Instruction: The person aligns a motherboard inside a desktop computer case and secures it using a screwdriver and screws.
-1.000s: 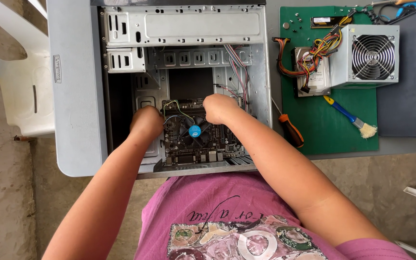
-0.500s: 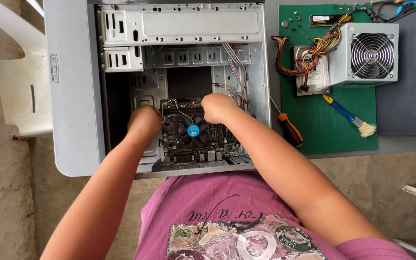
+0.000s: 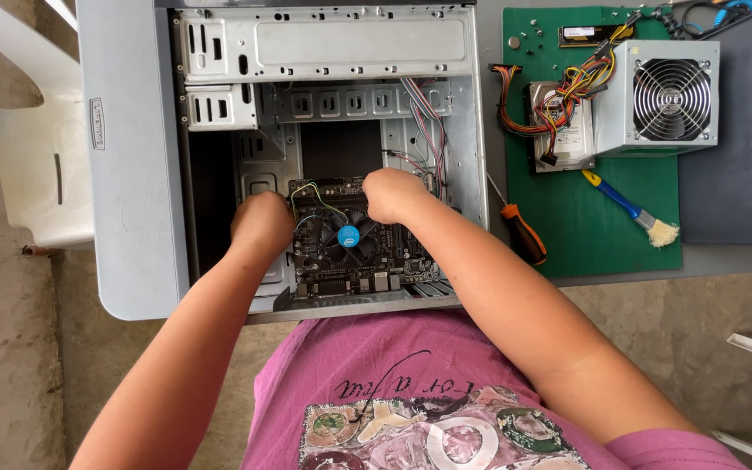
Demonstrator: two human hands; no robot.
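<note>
Case badge (image 3: 97, 124): small upright rectangle, grey with a dark outline, on the pale front panel of the computer case, left side.
Memory module label (image 3: 579, 33): narrow white strip on the dark stick at the green mat's top edge.
Packages: none visible.
Signs: none visible.
Screens: none visible.

This looks like a makeshift repair spot at a home, set outdoors or on a porch. An opened computer case (image 3: 132, 174) lies on a grey table (image 3: 741, 252) over rough concrete floor (image 3: 10, 374). Right of the case, a green mat (image 3: 594, 244) holds a power supply (image 3: 663, 96), screwdriver (image 3: 522, 231) and brush (image 3: 633, 209); left of it stands a white plastic chair (image 3: 36, 174).
</note>
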